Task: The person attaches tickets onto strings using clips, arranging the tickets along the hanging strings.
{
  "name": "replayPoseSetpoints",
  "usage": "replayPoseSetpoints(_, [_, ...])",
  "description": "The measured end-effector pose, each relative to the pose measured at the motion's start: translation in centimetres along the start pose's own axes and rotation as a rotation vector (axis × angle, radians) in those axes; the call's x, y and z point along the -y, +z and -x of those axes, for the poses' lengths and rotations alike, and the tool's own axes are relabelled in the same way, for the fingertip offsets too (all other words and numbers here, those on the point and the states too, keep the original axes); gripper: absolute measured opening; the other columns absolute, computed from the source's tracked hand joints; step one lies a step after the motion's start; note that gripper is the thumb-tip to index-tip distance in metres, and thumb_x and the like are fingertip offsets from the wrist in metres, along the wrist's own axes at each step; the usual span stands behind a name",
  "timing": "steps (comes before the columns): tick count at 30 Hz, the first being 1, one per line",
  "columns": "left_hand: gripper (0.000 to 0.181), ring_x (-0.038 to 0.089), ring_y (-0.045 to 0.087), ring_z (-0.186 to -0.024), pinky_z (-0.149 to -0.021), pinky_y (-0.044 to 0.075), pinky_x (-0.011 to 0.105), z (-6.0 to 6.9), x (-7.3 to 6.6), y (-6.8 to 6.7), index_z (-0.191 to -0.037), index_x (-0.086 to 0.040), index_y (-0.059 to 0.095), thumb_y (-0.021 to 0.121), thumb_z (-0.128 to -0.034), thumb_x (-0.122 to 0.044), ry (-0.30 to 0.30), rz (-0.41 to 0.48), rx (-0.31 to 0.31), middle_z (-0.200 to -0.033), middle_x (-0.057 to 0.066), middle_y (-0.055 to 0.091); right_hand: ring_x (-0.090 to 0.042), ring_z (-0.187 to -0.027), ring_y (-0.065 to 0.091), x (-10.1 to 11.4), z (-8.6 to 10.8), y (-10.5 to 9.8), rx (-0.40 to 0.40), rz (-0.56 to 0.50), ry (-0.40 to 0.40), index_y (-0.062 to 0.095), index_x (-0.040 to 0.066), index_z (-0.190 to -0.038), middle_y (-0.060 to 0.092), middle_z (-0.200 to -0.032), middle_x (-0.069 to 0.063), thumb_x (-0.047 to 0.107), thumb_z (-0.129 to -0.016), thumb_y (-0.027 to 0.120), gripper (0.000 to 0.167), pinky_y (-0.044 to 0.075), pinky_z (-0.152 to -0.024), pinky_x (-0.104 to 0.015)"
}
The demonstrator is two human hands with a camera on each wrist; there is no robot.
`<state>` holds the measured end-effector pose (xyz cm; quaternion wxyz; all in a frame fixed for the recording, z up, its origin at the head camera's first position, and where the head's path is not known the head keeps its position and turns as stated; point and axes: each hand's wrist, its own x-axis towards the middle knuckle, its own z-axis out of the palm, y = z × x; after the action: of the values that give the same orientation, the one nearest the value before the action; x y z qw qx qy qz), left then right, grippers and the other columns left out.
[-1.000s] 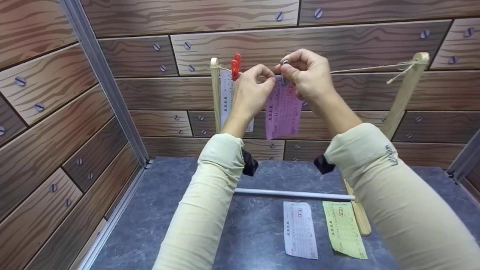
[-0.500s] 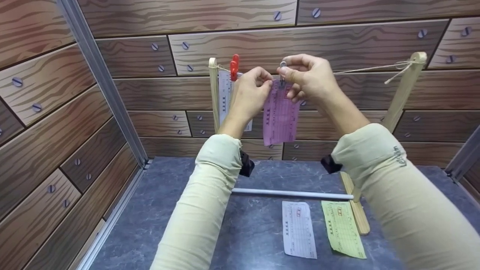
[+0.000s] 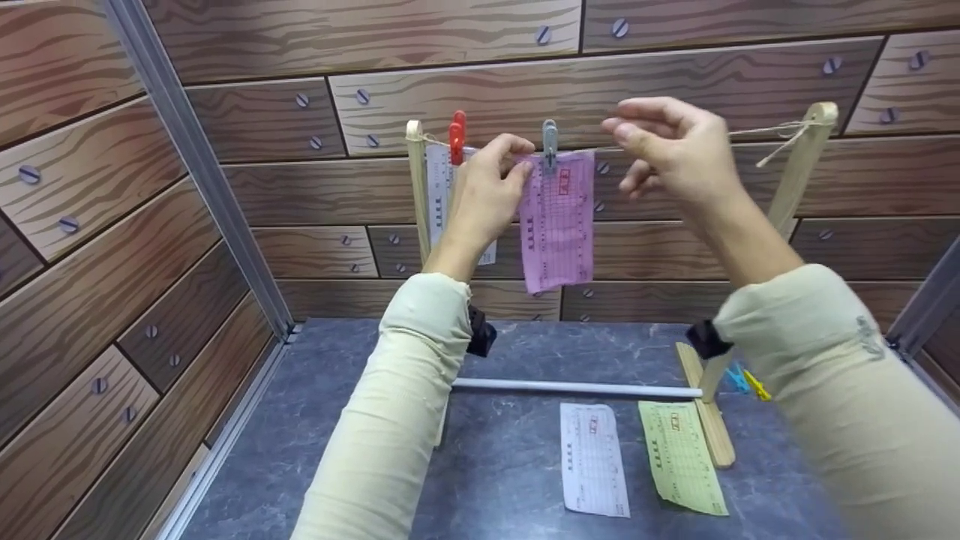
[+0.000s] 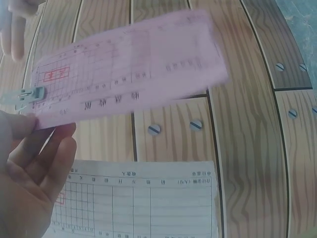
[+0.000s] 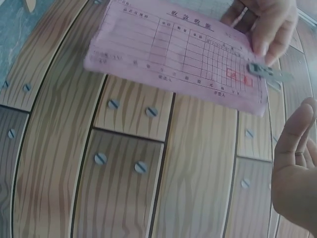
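Observation:
A pink receipt slip [image 3: 559, 225] hangs from the string, held at its top edge by a grey clothespin [image 3: 550, 142]. At the slip's upper left corner my left hand [image 3: 487, 187] pinches the paper between thumb and fingers, as the left wrist view shows with the thumb on the slip [image 4: 124, 74]. My right hand [image 3: 679, 150] is off to the right of the clothespin, fingers loosely bent, holding nothing. Behind my left hand a white receipt slip [image 3: 436, 187] hangs under a red clothespin [image 3: 457, 139], partly covered by the hand.
Wooden posts [image 3: 799, 176] carry the string [image 3: 765, 132]. A white slip [image 3: 592, 461] and a yellow-green slip [image 3: 682, 457] lie on the grey table below a white rod [image 3: 577, 387]. Blue [image 3: 737, 379] and yellow [image 3: 757, 385] clothespins lie by the right post's foot.
My right hand has let go of the grey clothespin and moved away to the right. The clothespin now stays on the pink slip and string by itself. My left hand keeps its place.

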<state>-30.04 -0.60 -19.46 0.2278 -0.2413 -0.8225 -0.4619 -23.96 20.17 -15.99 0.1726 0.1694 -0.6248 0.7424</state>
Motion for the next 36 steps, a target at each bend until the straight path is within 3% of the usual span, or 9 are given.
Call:
replayPoseSetpoints(2, [0.027,0.011,0.066,-0.083,-0.069,0.047,0.028,0.1,0.0,0.1,-0.126,-0.012,0.066,0.065,-0.099,-0.013,0.007,0.03,-0.008,-0.108,0.002,0.074,-0.02,-0.045,0.061,0.3,0.5,-0.9,-0.006,-0.046,-0.031,0.063,-0.008,-0.118,0.073,-0.105,-0.018,-0.001,-0.091,0.073,0.03,0.053,-0.044,-0.028])
replayPoseSetpoints(7, [0.037,0.014,0.066,-0.085,-0.073,0.05,0.029,0.7,0.4,0.2,-0.134,-0.009,0.056,0.064,-0.0979,-0.01,0.033,0.128,-0.057,-0.103,0.006,0.073,-0.02,-0.046,0.061,0.6,1.8,-3.3,-0.015,-0.099,-0.1,0.067,-0.009,-0.106,0.073,-0.098,-0.02,0.0,-0.091,0.072,0.018,0.052,-0.043,-0.028])
replayPoseSetpoints(13, [0.029,0.02,0.065,-0.085,-0.075,0.053,0.031,2.0,2.1,1.0,-0.121,-0.004,0.051,0.062,-0.0946,-0.002,0.086,0.255,-0.121,-0.096,0.01,0.069,-0.021,-0.045,0.061,-0.2,3.5,-6.3,-0.028,-0.151,-0.133,0.067,-0.014,-0.098,0.072,-0.089,-0.023,0.001,-0.093,0.071,0.016,0.052,-0.043,-0.028])
replayPoseSetpoints(17, [0.017,0.02,0.063,-0.083,-0.075,0.052,0.03,2.8,3.3,1.8,-0.107,0.0,0.059,0.06,-0.0907,0.004,0.128,0.269,-0.092,-0.094,0.011,0.068,-0.022,-0.046,0.062,-1.1,4.7,-8.6,-0.059,-0.18,-0.142,0.065,-0.013,-0.089,0.071,-0.083,-0.022,0.002,-0.095,0.067,0.016,0.052,-0.044,-0.028])
replayPoseSetpoints(27, [0.022,0.016,0.06,-0.085,-0.076,0.05,0.027,5.7,6.2,4.3,-0.099,0.0,0.074,0.058,-0.085,0.007,0.019,0.282,0.051,-0.101,0.008,0.071,-0.024,-0.047,0.061,-4.1,7.4,-15.0,-0.155,-0.285,-0.087,0.063,-0.011,-0.08,0.066,-0.068,-0.02,0.004,-0.1,0.06,0.025,0.053,-0.044,-0.03])
replayPoseSetpoints(36, [0.016,0.018,0.063,-0.081,-0.074,0.052,0.029,7.9,8.9,6.8,-0.092,-0.001,0.075,0.061,-0.0854,0.003,-0.05,0.242,0.014,-0.093,0.006,0.073,-0.023,-0.048,0.063,-8.0,9.3,-19.8,-0.205,-0.284,0.014,0.064,-0.008,-0.076,0.066,-0.066,-0.017,0.003,-0.102,0.057,0.029,0.054,-0.044,-0.03])
